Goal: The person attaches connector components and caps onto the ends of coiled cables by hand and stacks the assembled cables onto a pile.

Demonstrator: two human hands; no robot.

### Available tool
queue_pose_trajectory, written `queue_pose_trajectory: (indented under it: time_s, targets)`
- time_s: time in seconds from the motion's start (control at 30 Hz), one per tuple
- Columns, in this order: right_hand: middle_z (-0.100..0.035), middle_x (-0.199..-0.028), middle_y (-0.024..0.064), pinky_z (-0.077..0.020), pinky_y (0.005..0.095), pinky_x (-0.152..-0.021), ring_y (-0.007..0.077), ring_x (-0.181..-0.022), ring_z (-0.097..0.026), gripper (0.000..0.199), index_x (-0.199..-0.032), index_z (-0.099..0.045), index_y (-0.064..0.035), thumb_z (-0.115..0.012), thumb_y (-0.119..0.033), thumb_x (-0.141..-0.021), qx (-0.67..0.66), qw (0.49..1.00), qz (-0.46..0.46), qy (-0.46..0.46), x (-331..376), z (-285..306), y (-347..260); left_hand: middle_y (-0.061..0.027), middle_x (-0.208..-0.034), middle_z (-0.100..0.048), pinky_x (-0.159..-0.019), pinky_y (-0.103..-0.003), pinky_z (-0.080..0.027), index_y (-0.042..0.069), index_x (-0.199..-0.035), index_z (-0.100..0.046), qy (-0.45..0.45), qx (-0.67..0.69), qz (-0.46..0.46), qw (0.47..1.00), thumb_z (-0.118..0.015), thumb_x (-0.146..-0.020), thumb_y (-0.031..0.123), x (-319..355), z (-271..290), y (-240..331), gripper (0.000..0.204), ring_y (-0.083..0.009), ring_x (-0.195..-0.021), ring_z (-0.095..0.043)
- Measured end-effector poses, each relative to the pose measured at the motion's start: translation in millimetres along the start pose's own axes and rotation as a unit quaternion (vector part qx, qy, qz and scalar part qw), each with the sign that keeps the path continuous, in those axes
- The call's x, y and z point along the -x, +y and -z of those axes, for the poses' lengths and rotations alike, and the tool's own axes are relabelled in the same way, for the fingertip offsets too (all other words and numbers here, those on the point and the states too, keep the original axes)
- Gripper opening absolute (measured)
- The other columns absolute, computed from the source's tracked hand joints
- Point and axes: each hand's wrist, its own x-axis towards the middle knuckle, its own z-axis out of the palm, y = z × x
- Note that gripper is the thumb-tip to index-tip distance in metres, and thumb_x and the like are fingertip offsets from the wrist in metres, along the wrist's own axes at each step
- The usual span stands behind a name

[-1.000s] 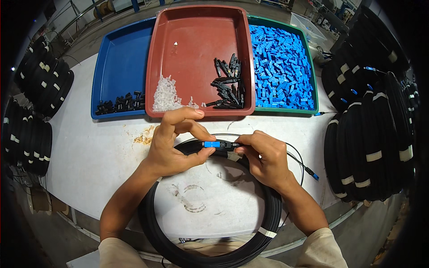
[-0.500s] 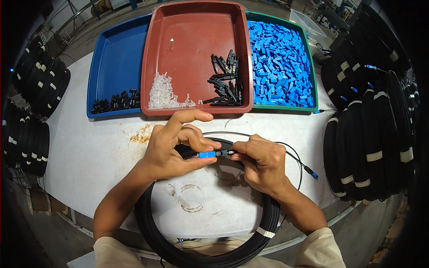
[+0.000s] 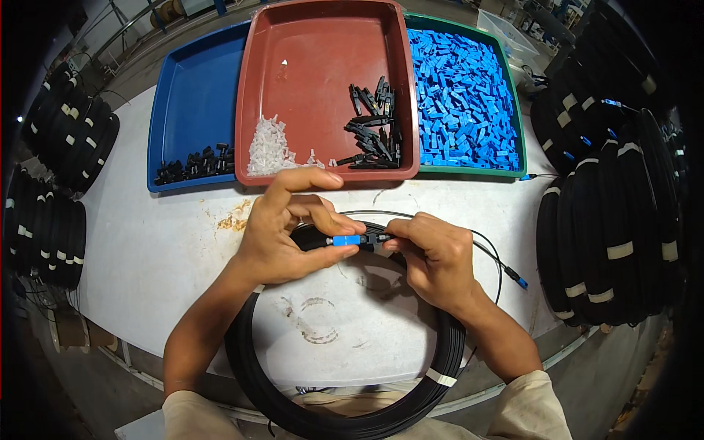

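White table (image 3: 147, 257) under a black cable coil (image 3: 449, 345), red tray (image 3: 330, 59) beyond the coil. Left hand (image 3: 282, 238) and right hand (image 3: 441, 260) are both above the coil's far side: left thumb and finger clamp the blue part of a connector (image 3: 346, 240), index finger raised; right thumb and fingertips pinch its black end, exact contact partly hidden. The connector sits over the coil's far rim.

Pinching blue connector (image 3: 346, 240) in left hand (image 3: 282, 233), gripping its black end (image 3: 375, 238) in right hand (image 3: 434, 257), over the coil (image 3: 451, 341)!
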Motion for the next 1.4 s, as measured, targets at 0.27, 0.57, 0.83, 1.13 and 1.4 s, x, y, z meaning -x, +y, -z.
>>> queue_pose_trajectory:
  time_s: [0.27, 0.57, 0.83, 1.13, 1.4]
  targets:
    - [-0.065, -0.074, 0.0112, -0.0507, 0.0396, -0.062, 0.0297, -0.066, -0.063, 0.022, -0.095, -0.068, -0.0009, -0.075, 0.004, -0.075, 0.034, 0.999, 0.032, -0.011, 1, 1, 1, -0.006, -0.076, -0.071, -0.083, -0.032, -0.059, 0.003, -0.134, -0.043, -0.05, -0.087, -0.002, 0.995, -0.085, -0.073, -0.01, -1, -1, -2, 0.075, -0.0247, -0.094, -0.077]
    - [-0.063, -0.07, 0.0117, -0.0497, 0.0398, -0.061, 0.0297, -0.064, -0.062, 0.02, -0.093, -0.069, -0.0011, -0.076, 0.003, -0.075, 0.022, 0.999, 0.03, -0.016, 0, 4, -1, -0.0093, -0.08, -0.073, -0.086, -0.029, -0.06, 0.001, -0.131, -0.047, -0.053, -0.109, -0.028, 0.992, -0.084, -0.074, -0.009, -1, -1, 1, 0.068, -0.0213, -0.095, -0.076]
    - [-0.064, -0.071, 0.0122, -0.0496, 0.0404, -0.06, 0.0294, -0.063, -0.062, 0.02, -0.093, -0.069, -0.0018, -0.076, 0.002, -0.075, 0.02, 0.999, 0.024, -0.023, -1, 5, -1, -0.0111, -0.088, -0.075, -0.085, -0.03, -0.058, 0.003, -0.129, -0.046, -0.052, -0.089, -0.008, 0.995, -0.084, -0.075, -0.008, 2, 0, 0, 0.067, -0.0223, -0.095, -0.077]
    - [-0.066, -0.074, 0.0124, -0.0511, 0.039, -0.062, 0.0295, -0.067, -0.064, 0.022, -0.094, -0.069, -0.0008, -0.078, 0.001, -0.074, 0.035, 0.998, 0.034, -0.048, -2, 5, 0, -0.0111, -0.087, -0.077, -0.083, -0.028, -0.06, 0.003, -0.124, -0.055, -0.022, -0.107, -0.022, 0.994, -0.084, -0.077, -0.001, 3, -2, -2, 0.056, -0.0202, -0.093, -0.077]
    - [-0.062, -0.075, 0.0109, -0.0504, 0.0406, -0.066, 0.0299, -0.069, -0.063, 0.021, -0.093, -0.067, -0.0011, -0.076, 0.004, -0.074, 0.046, 0.997, 0.051, -0.041, 0, 3, 2, -0.0077, -0.087, -0.077, -0.075, -0.029, -0.06, 0.002, -0.101, -0.073, -0.076, -0.244, -0.041, 0.966, -0.087, -0.072, 0.002, -2, 2, 9, 0.032, -0.0205, -0.088, -0.077]
